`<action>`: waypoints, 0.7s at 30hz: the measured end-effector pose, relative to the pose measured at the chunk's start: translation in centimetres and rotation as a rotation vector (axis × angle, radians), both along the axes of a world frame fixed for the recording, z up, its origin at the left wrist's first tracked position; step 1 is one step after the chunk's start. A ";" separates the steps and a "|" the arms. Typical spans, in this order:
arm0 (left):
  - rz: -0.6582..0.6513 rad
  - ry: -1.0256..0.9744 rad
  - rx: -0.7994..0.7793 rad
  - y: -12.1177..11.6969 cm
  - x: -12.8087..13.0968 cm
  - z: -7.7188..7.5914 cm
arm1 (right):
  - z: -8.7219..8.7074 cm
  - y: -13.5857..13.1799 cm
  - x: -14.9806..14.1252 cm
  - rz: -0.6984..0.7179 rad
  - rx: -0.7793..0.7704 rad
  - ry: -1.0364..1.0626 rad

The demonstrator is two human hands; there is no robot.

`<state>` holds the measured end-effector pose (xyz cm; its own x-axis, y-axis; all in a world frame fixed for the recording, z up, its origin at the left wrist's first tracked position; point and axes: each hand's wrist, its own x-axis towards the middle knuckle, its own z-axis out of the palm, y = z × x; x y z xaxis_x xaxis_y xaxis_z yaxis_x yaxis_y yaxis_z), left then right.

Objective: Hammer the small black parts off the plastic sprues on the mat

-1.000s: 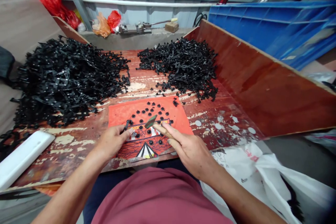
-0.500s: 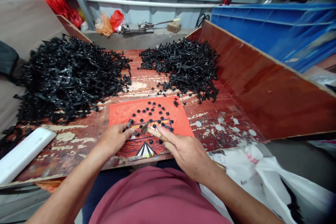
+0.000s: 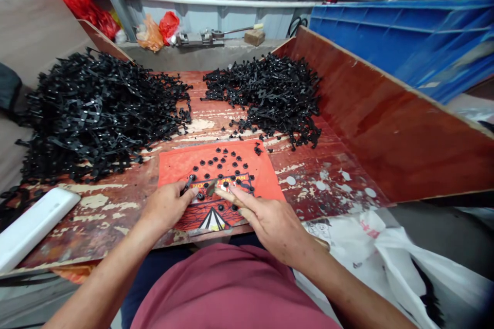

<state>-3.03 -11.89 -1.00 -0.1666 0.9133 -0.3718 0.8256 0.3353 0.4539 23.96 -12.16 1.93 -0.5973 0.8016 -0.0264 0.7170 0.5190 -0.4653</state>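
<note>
My left hand [image 3: 165,206] pinches a small black plastic part [image 3: 189,181] between thumb and fingers, over the left side of an orange printed sheet [image 3: 175,164]. In my right hand [image 3: 276,221] is a wooden-handled knife [image 3: 227,196], its short dark blade pointing left toward the other hand. The blade's tip lies close to the sheet, and I cannot tell whether it touches a part. Several small round black plugs [image 3: 219,166] stand spread over the sheet between and beyond my hands.
Black plastic parts form a large heap [image 3: 96,108] at left and a smaller heap [image 3: 274,92] at back right. A white oblong case [image 3: 38,229] lies at the left edge. A red-brown board [image 3: 370,123] walls the right side, with a blue crate [image 3: 397,36] beyond.
The whole view has shifted slightly. Both hands keep nearly the same places and grips, and the plugs on the sheet look unmoved.
</note>
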 end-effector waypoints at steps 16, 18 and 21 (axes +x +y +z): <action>-0.024 0.060 -0.011 0.2 0.7 1.2 | 0.2 0.1 -0.3 0.017 0.010 -0.029; -0.013 0.057 -0.018 0.2 0.7 1.2 | 0.7 0.1 -0.4 0.013 0.037 -0.019; -0.014 0.078 -0.017 0.0 0.7 1.1 | 1.2 -0.1 -0.7 0.006 0.096 0.058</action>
